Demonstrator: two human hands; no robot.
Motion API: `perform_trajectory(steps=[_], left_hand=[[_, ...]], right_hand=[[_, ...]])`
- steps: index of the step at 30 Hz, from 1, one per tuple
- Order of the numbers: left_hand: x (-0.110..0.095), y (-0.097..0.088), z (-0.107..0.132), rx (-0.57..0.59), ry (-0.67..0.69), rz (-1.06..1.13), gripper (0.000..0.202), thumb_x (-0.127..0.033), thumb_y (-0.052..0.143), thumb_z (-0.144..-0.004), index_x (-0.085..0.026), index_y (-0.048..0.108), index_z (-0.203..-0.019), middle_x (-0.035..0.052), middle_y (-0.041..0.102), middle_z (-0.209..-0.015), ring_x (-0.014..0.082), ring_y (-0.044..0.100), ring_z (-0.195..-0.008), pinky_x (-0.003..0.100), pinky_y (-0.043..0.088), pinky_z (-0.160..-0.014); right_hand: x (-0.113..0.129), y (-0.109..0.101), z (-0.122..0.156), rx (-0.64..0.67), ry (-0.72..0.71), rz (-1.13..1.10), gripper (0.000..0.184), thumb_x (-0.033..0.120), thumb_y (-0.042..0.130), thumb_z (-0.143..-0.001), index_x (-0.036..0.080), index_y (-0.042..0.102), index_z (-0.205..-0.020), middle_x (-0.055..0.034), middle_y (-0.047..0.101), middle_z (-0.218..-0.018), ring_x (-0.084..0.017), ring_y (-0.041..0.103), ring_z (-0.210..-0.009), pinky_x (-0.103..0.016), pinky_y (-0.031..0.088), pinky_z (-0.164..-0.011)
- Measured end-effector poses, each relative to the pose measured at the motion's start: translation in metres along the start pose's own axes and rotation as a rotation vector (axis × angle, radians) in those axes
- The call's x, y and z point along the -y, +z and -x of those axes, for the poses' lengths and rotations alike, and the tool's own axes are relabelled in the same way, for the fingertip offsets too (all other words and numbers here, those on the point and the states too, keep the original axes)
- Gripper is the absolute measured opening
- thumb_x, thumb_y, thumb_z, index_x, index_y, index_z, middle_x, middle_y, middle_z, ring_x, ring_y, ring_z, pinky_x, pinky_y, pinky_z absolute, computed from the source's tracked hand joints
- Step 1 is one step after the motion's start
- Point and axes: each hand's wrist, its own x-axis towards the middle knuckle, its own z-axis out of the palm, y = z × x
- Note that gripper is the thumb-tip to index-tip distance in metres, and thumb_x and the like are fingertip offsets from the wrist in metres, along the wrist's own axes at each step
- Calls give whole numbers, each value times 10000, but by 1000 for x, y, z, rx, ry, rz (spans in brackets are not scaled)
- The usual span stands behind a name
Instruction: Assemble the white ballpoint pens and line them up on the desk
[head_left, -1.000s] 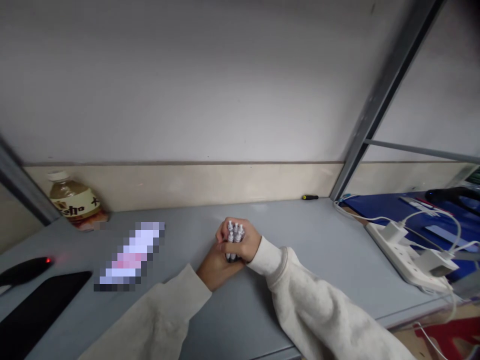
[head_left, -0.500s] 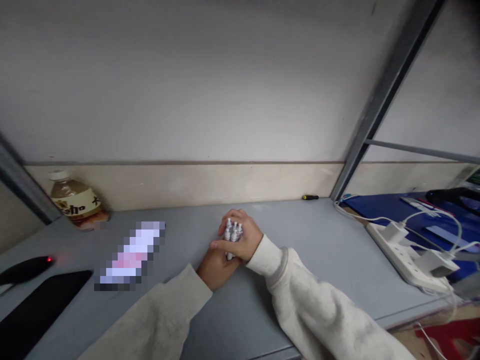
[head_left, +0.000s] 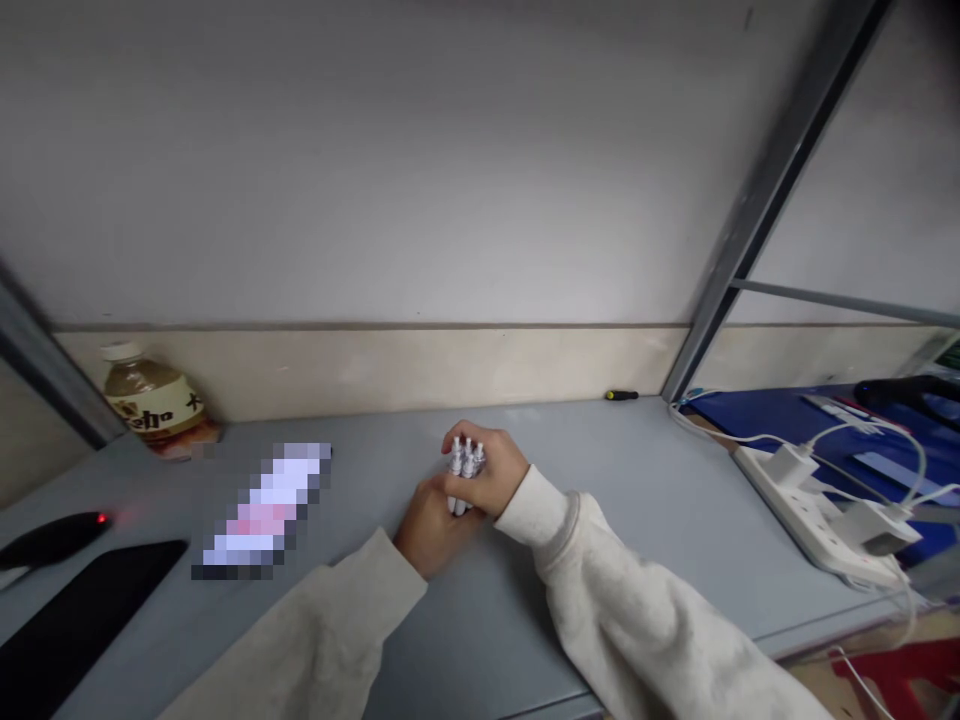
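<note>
A bundle of several slim white pens [head_left: 466,458] stands nearly upright over the grey desk, their narrow, stepped tips pointing up. My right hand [head_left: 495,468] is wrapped round the bundle from the right, its thumb across the front and its fingers curled behind. From below left, my left hand [head_left: 433,525] closes against the lower part of the same pens; most of its fingers are hidden and it is slightly blurred. Both hands touch each other.
The grey desk [head_left: 652,500] carries a drink bottle [head_left: 154,400], a blurred-out phone [head_left: 262,510], a black mouse [head_left: 52,540] with a red light and a black flat object [head_left: 82,620]. A small screwdriver [head_left: 622,395] lies by the wall; a power strip [head_left: 817,520] with chargers and cables sits right.
My left thumb has shifted from across the front of the pens to their lower left. The pens have moved slightly within the hands, and their tips now line up more evenly.
</note>
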Motion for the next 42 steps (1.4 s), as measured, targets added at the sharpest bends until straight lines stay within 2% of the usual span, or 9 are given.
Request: perform_trajectory(steps=[2,5,10,18,24,30,36,39,42], left_hand=[[0,0,-1,-49,-16,-30,147,-171,546,-648,-140,643,-754,41,703,-746,209,644,-718,276,500,-622],[0,-1,-1,-106,-40,-110,170,-172,538,-664,-137,640,-796,58,702,-783,223,647,-745,288,492,-629],[-1,-4,-2,-35,-110,-225,112,-159,560,-653,-125,627,-736,81,685,-746,239,648,-717,301,480,-614],[-10,-16,-7,-41,-40,-43,86,-121,579,-579,-152,579,-660,-24,625,-626,150,581,-590,239,460,-541],[-5,-16,-8,-32,-1,22,51,-114,575,-564,-147,543,-585,-33,590,-575,123,540,-531,220,436,-495],[-2,-11,-4,13,-46,17,41,-129,548,-606,-157,534,-581,-38,563,-514,115,522,-459,212,403,-436],[-2,-10,-4,-5,-77,-26,25,-164,555,-622,-163,543,-600,-27,592,-536,134,552,-495,226,422,-469],[-1,-10,-4,-11,-34,-65,41,-193,541,-653,-161,566,-647,-8,623,-597,148,583,-554,237,436,-513],[-2,-10,-3,13,-61,-145,148,-233,530,-689,-163,537,-559,7,606,-539,154,580,-529,235,396,-486]], right_hand=[[2,0,0,-50,-9,-26,274,263,698,-585,189,536,-793,73,468,-582,-82,409,-510,-202,326,-530],[5,2,-2,-102,-40,6,292,332,713,-586,186,519,-749,55,480,-609,-94,425,-546,-215,331,-552],[2,4,-4,-63,-52,89,240,310,663,-654,184,460,-629,41,464,-585,-103,417,-551,-225,317,-551],[-4,4,-5,-50,-134,22,224,284,631,-664,183,442,-597,51,420,-572,-95,395,-545,-218,308,-549],[-1,0,-6,18,-64,-19,233,267,694,-605,183,518,-732,60,481,-601,-87,418,-536,-210,334,-551],[-1,-3,-7,57,-44,33,301,321,750,-558,178,504,-655,59,481,-579,-87,425,-537,-212,333,-550],[-2,-2,-9,31,-30,149,309,381,743,-574,172,519,-612,43,499,-575,-90,424,-541,-222,314,-543],[-4,-3,-11,47,21,73,286,397,714,-611,172,543,-653,53,487,-546,-83,420,-517,-215,312,-528],[-7,-1,-16,35,93,-12,262,403,675,-652,173,557,-688,64,462,-516,-79,411,-493,-206,308,-508]])
